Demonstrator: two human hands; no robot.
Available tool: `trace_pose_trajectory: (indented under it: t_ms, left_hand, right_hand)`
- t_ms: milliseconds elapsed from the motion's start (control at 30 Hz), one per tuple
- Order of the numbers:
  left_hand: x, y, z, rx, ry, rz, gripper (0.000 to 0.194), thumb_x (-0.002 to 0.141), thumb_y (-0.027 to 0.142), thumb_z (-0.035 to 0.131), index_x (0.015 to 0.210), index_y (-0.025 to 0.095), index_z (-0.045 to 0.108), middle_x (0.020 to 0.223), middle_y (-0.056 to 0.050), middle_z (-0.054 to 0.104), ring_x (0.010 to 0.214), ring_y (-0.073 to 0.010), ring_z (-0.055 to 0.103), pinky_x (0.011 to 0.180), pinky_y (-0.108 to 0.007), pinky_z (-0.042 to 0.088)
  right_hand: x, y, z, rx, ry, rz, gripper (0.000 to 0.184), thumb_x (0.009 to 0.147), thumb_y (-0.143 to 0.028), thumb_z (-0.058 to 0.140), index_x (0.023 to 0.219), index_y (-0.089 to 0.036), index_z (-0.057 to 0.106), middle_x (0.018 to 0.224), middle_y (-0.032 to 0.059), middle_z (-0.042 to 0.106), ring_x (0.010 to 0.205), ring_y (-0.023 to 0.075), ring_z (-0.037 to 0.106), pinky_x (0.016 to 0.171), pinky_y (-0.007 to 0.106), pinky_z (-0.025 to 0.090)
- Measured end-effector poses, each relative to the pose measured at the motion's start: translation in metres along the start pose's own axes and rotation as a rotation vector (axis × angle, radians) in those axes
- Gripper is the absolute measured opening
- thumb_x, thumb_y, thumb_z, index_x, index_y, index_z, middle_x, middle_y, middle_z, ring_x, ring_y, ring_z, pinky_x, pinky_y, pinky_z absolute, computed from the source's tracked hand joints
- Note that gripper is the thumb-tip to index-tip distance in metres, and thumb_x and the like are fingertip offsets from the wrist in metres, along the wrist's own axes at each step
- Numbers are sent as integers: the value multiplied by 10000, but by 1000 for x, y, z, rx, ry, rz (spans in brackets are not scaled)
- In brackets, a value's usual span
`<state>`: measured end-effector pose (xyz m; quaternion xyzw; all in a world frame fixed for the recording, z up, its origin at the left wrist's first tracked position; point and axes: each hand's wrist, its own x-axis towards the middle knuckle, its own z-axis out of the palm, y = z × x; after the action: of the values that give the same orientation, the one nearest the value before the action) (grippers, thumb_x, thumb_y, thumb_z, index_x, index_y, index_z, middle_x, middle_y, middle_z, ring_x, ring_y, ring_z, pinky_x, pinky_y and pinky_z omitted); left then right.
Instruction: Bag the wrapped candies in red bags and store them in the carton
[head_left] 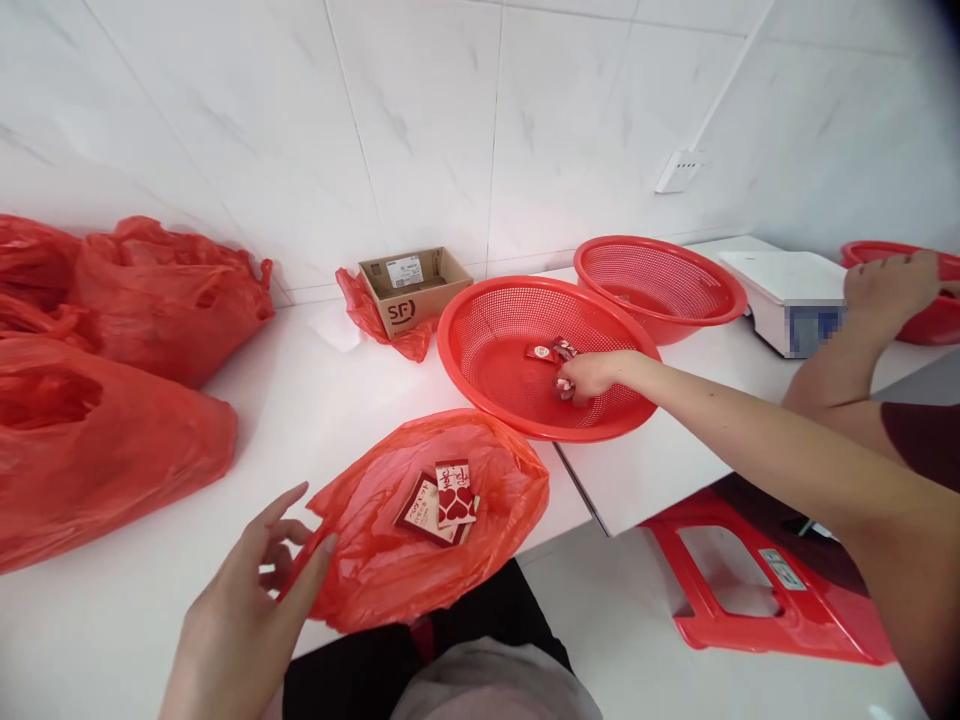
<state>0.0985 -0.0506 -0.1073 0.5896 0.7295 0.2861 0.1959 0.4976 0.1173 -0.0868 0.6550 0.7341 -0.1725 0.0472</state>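
Observation:
My left hand [259,575] pinches the near-left rim of a red plastic bag [360,540] between thumb and fingers, and the bag's mouth is spread wide. Small red and cream printed boxes [439,505] with hearts lie inside it. My right hand [589,378] reaches down into a red plastic colander [487,370], its fingers closed around a small wrapped packet [565,388]. Beside those fingertips, more small red packets [541,353] rest on the colander's bottom. The bag sits on the table edge, close in front of the colander.
Full red bags [135,430] stand at left. A cardboard box [420,290] is by the wall. Behind lie a second colander [660,285] and a white scale [784,275]. At right, another person's hand [892,290] is near a further red basket [930,325]. A red stool [780,620] stands below.

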Motion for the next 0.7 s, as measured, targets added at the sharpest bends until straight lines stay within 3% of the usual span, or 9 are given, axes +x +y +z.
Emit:
trace_pose_trajectory:
  t_ms: [67,167,267,367,433,533,567,633,700]
  left_hand:
    - [0,1,-1,-44,-14,-65,549,794,637,562,1225,299,603,861,-11,639,673,-170,622,593,-265,505]
    - [1,-1,-1,-192,-34,-140,520,748,635,630,1128,282,665,895,-5,673,717,-159,641,615,-230,513]
    - [5,0,0,-409,-10,-170,580,698,589,718,1175,263,665,1005,-25,705,796,-158,646,668,-206,535]
    - [5,9,1,-536,75,-142,687,711,502,753,1340,295,571,894,-1,697,658,-111,587,597,-172,519]
    - [3,18,1,-608,116,-103,754,707,448,773,1402,345,498,905,11,695,626,-92,563,569,-150,508]
    - [-2,26,1,-656,146,-53,775,701,401,781,1411,389,470,1135,-12,691,723,-106,603,602,-145,528]
    - [-4,27,2,-651,148,-45,772,705,391,777,1412,394,467,1194,-16,676,759,-115,615,618,-148,536]
    - [-6,27,3,-646,150,-35,770,714,378,767,1418,396,457,1235,-17,661,807,-126,633,646,-150,547]
    - [-5,24,4,-655,149,-38,779,707,365,772,1419,399,457,1215,-12,670,807,-122,636,665,-145,553]
  right_hand:
    - [-6,-12,-17,66,-69,-152,140,733,-304,748,740,-204,650,751,-2,644,682,171,615,633,289,483]
    - [-29,-54,-34,363,-55,-395,208,788,-402,679,778,-217,586,752,-9,652,650,154,603,597,274,464]
    - [-60,-109,-28,552,-109,-548,291,760,-464,712,844,-233,558,821,-14,672,712,159,625,616,275,500]
    - [-71,-140,-14,556,-114,-542,423,757,-480,728,1085,-290,540,1024,-7,675,801,168,653,670,293,542]
    - [-59,-133,-13,544,36,-502,475,807,-464,687,1216,-311,500,1150,9,652,903,179,661,757,309,548]
    - [-21,-86,-27,381,299,-345,355,867,-413,629,1174,-246,559,1155,49,659,1028,213,635,879,352,506]
    - [-9,-66,-32,284,317,-240,383,862,-403,639,1193,-226,564,1179,73,650,1040,230,629,893,369,496]
    - [7,-30,-40,131,213,-39,485,819,-386,703,1239,-188,566,1191,114,642,1048,257,626,903,374,488]
    - [11,-7,-39,69,98,42,476,831,-391,704,1234,-166,585,1183,117,638,1052,258,621,905,371,495]
